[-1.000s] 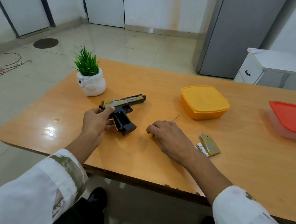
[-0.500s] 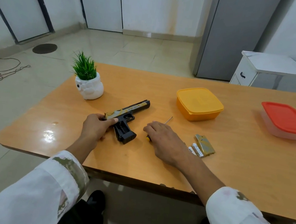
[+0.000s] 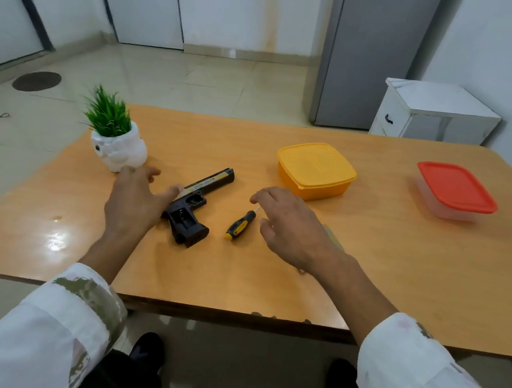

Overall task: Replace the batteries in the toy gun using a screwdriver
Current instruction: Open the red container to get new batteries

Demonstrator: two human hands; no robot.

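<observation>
Black-and-gold plastic toy gun (image 3: 198,202) and black-and-yellow-handled screwdriver (image 3: 240,224) lie on an orange wooden table (image 3: 399,256); left hand (image 3: 135,200) and right hand (image 3: 292,226), fingers spread, hold nothing.

Toy gun (image 3: 195,206): black w/ gold slide, lay flat on its side, barrel pointing away and right, grip batt. compartment uncovered. Screwdriver (image 3: 240,225), black/yellow handle, lay just right of grip, not touching.

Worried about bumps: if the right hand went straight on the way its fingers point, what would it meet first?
Probably the muzzle end of the toy gun, which lies ahead of the fingertips of the right hand. The hand looks raised off the table, so it might pass over.
</observation>
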